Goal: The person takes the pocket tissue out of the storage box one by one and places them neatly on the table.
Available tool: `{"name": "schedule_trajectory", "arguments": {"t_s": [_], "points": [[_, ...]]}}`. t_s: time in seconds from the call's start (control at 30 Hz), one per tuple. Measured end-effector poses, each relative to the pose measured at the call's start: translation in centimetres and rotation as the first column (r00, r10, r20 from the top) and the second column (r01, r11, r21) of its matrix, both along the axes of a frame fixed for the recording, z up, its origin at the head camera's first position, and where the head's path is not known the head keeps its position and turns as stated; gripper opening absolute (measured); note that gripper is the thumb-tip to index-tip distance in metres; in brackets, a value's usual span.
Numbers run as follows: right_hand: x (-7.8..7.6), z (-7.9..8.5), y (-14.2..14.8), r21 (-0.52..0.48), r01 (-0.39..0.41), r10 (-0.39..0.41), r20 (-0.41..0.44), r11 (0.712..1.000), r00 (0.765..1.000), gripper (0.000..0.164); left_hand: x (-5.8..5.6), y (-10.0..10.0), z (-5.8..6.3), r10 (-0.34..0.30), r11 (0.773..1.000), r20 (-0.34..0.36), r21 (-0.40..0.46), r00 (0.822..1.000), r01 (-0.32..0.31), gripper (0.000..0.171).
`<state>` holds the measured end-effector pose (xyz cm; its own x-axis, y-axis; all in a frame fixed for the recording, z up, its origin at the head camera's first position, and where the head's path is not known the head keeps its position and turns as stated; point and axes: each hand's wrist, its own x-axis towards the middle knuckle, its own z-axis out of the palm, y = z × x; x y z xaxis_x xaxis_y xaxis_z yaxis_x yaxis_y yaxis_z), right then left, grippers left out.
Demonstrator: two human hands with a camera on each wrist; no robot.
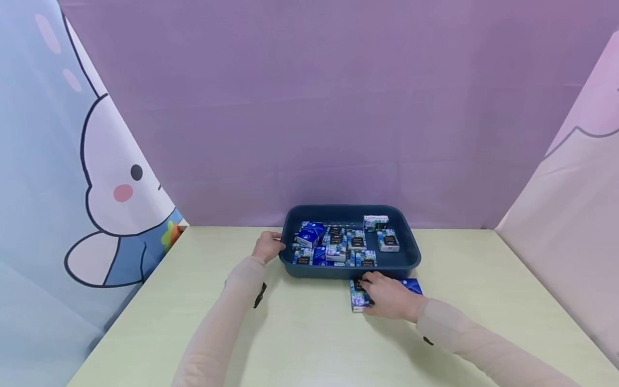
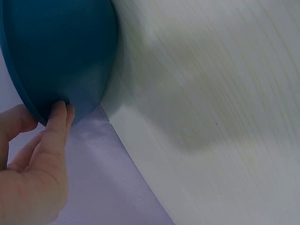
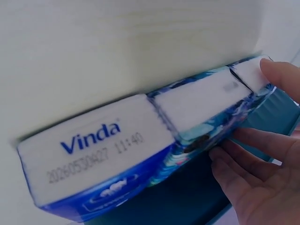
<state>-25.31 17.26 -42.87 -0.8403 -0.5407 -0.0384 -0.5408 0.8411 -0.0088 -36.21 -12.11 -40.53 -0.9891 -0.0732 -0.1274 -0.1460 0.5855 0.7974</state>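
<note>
A dark teal plastic tray [image 1: 348, 272] stands at the back of the table, with several blue and floral tissue packs [image 1: 358, 240] lying loosely inside. My left hand [image 1: 268, 247] pinches its left rim between thumb and fingers; the left wrist view shows the fingers on the tray's outer wall [image 2: 79, 61]. Just in front of the tray, my right hand [image 1: 390, 295] pinches a floral tissue pack [image 1: 359, 302] at the left end of a short row. In the right wrist view the thumb lies on that pack's white side. A blue Vinda pack [image 3: 93, 145] ends the row, partly under the hand.
The pale wood-grain table [image 1: 300, 338] runs up to a purple cloth backdrop [image 1: 338, 107]. Printed cloth with a cartoon figure [image 1: 111, 177] hangs at the left, and pale pink cloth [image 1: 575, 215] at the right.
</note>
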Motion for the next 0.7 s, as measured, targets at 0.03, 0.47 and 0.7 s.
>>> {"name": "schedule_trajectory", "arguments": {"t_s": [0.03, 0.47, 0.7], "points": [[0.0, 0.1, 0.0, -0.001, -0.002, 0.002, 0.0, 1.0, 1.0, 0.064, -0.1, 0.0, -0.1, 0.001, 1.0, 0.002, 0.0, 1.0, -0.001, 0.04], [0.3, 4.1, 0.3, -0.074, -0.096, 0.089, -0.087, 0.993, 0.992, 0.049, -0.2, 0.0, -0.2, 0.007, 1.0, 0.0, -0.004, 1.0, -0.007, 0.039], [-2.4, 6.5, 1.7, -0.156, -0.029, 0.01, -0.121, 0.987, 0.993, 0.045, -0.4, -0.1, -0.2, 0.012, 1.0, 0.011, 0.008, 1.0, -0.012, 0.039]]}}
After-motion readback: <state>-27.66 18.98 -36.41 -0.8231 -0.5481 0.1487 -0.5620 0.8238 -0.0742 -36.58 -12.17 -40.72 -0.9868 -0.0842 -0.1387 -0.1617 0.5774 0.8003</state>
